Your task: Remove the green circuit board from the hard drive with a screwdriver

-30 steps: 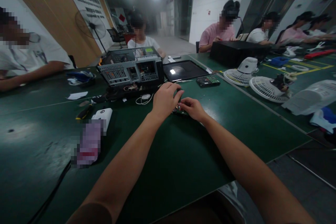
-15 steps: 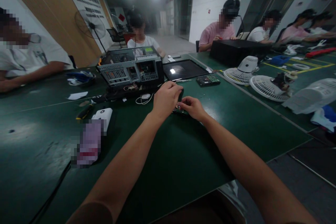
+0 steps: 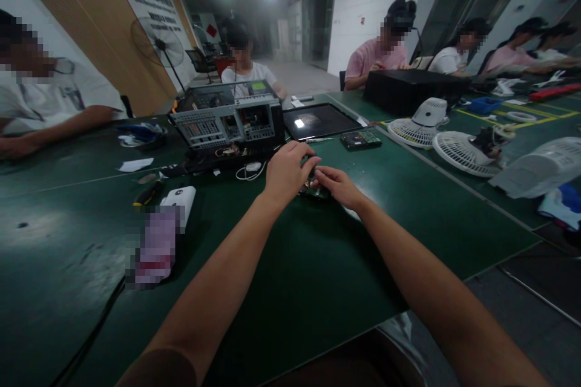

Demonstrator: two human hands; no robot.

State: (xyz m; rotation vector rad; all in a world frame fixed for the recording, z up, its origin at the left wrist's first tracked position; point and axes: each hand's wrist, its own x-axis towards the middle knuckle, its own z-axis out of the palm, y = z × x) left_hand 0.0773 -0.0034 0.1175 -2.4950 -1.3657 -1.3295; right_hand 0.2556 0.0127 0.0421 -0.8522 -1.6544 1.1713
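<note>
My left hand (image 3: pixel 287 174) is closed, fingers curled down around the dark handle of what looks like a screwdriver (image 3: pixel 310 163), held upright. Beneath it lies a small green circuit board (image 3: pixel 316 193) on the green table, partly covered by my hands. My right hand (image 3: pixel 338 185) is at the board's right side, thumb and fingers pinched together close to the screwdriver's lower part. Whatever is between those fingertips is too small to make out.
An opened computer case (image 3: pixel 227 124) stands beyond my hands. Right of it lie a black panel (image 3: pixel 320 120) and a hard drive (image 3: pixel 361 139). A yellow-black tool (image 3: pixel 148 193) and white power bank (image 3: pixel 181 199) are at left; fan parts (image 3: pixel 467 153) at right. Several people sit around.
My right hand has shifted slightly right, uncovering more of the circuit board. The fingers of my left hand have moved at the screwdriver's handle while staying above the board.
</note>
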